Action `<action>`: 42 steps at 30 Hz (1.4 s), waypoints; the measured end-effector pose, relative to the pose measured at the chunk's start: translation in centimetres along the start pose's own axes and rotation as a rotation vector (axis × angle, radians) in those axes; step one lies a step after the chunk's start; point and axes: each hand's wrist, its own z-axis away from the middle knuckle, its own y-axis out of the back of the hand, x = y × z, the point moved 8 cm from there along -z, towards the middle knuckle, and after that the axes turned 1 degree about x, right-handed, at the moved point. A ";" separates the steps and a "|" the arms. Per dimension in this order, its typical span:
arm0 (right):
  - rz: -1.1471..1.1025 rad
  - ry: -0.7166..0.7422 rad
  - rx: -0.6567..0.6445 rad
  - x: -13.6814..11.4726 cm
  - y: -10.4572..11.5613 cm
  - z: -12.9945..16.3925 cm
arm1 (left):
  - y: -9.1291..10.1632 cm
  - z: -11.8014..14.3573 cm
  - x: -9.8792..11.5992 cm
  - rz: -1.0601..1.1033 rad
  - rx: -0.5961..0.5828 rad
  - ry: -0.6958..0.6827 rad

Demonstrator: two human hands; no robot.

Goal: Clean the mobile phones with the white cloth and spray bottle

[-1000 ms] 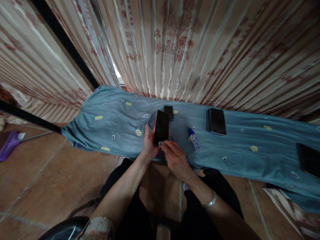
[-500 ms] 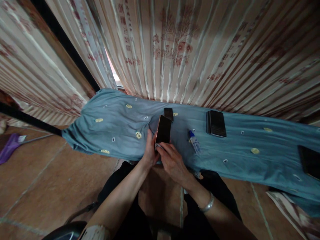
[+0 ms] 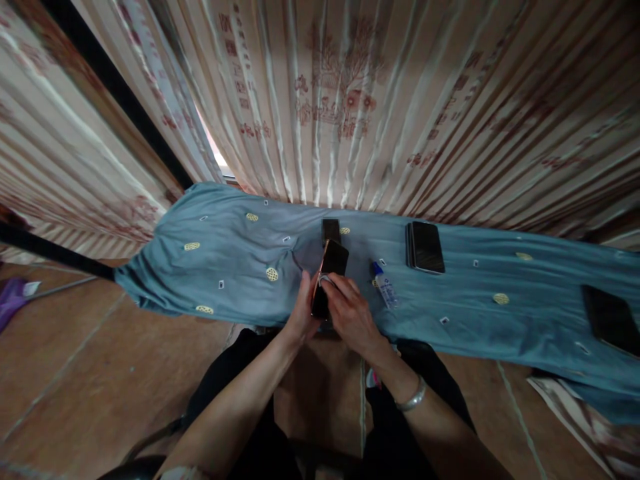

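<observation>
Lying far left on the tiled floor (image 3: 75, 373), a purple thing (image 3: 13, 307), well apart from everything else; draping over the worktop, a blue-grey cloth (image 3: 225, 267) dotted with yellow patches, likely serving as a soft bed for glass; gripping the dark phone (image 3: 331, 267) by its long left edge just above the near rim of the worktop, the left hand (image 3: 303, 310), fingers curled round the frame, tilting the screen up toward the face, seemingly steadying it; lying flat just beyond that phone, a smaller dark phone (image 3: 331, 229), touching nothing; pressing a small pale pad (image 3: 326, 280) down onto the held screen, the right hand (image 3: 350, 313), fingertips pinched narrowly on the pad, a metal bangle (image 3: 411, 400) circling its wrist; resting on its side just right of the hands, a small bottle with a blue cap (image 3: 384, 288), within easy reach; sitting further right, a stack of dark phones (image 3: 425, 247), squared up together; lying at the far right edge, another dark device (image 3: 610, 320), well apart from the rest
</observation>
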 end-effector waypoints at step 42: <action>0.117 -0.204 0.065 6.7 1.3 -1.5 | 1.5 0.6 -3.2 -0.143 0.009 0.164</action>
